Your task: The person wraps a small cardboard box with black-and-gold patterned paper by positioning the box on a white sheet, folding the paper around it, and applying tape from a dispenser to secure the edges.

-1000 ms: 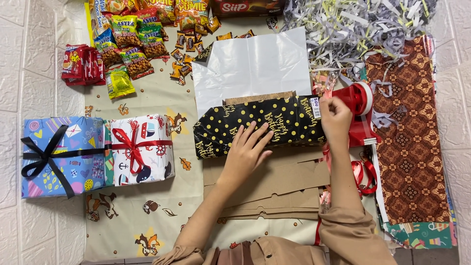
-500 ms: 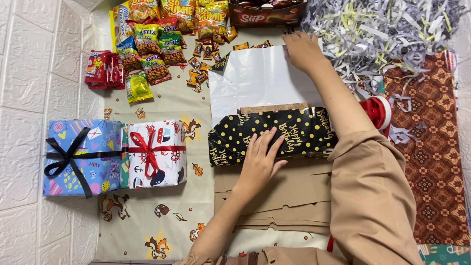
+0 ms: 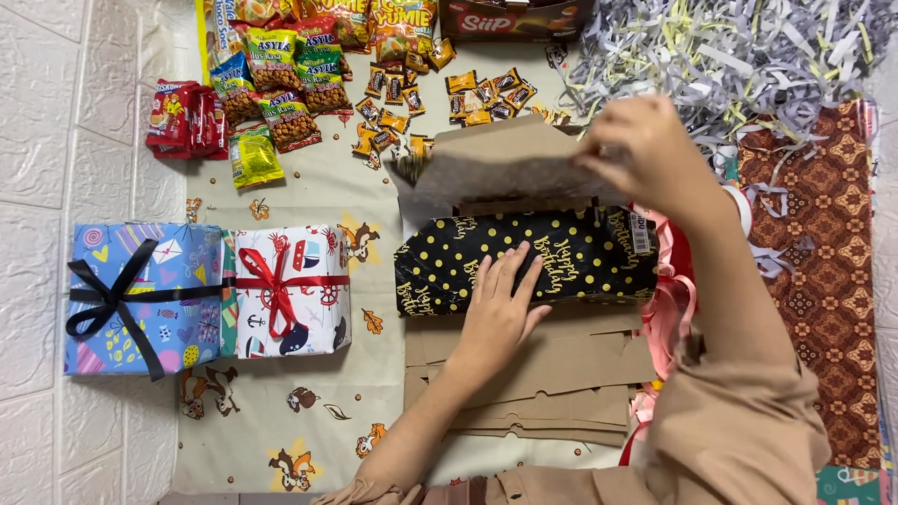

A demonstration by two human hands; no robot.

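Squirrel-print sheet on the floor (image 3: 281, 421), where two hands wrap a black box with gold dots (image 3: 524, 262).

Left hand (image 3: 500, 304) lies flat and spread on the box's near side. Right hand (image 3: 641, 150) pinches the edge of a brown paper flap (image 3: 496, 164) lifted behind the box. Flattened cardboard (image 3: 543, 374) lies beneath it. To the box's left sit two ribboned gifts (image 3: 206, 290); beyond it, snack packets (image 3: 281, 84) and shredded paper (image 3: 730, 56).

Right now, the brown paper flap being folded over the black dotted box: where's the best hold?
Grip the brown paper flap at its free far corner, where the right hand pinches it now, coming from the right. That edge is lifted off the mat. The left hand lies flat on the black dotted box, so the left side is probably best avoided.
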